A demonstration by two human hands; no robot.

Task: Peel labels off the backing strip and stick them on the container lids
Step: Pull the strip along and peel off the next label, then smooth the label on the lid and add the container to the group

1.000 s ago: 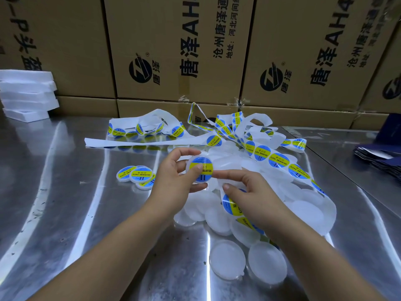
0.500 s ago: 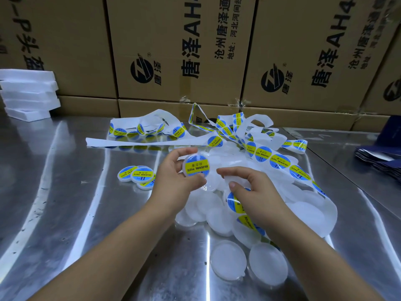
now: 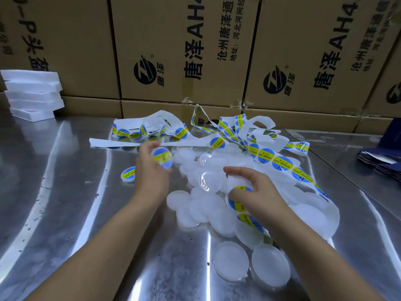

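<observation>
My left hand (image 3: pixel 152 174) grips a labelled lid (image 3: pixel 162 157), blurred by motion, above the steel table left of the lid pile. A heap of white translucent lids (image 3: pixel 191 205) lies in the middle. My right hand (image 3: pixel 253 192) curls its fingers round a plain lid (image 3: pixel 237 181) on top of the heap. Beneath that hand runs the white backing strip with round blue and yellow labels (image 3: pixel 282 164), which tangles toward the back. One labelled lid (image 3: pixel 128 173) shows on the table behind my left hand.
Printed cardboard boxes (image 3: pixel 184 51) wall off the back. A stack of white foam slabs (image 3: pixel 32 94) sits at the far left. Dark blue sheets (image 3: pixel 382 161) lie at the right edge. Two loose lids (image 3: pixel 230 261) rest near the front on the steel table (image 3: pixel 65 213).
My left hand has carried the labelled lid left, away from the pile. My right hand has left it and closed on a plain lid in the heap.
</observation>
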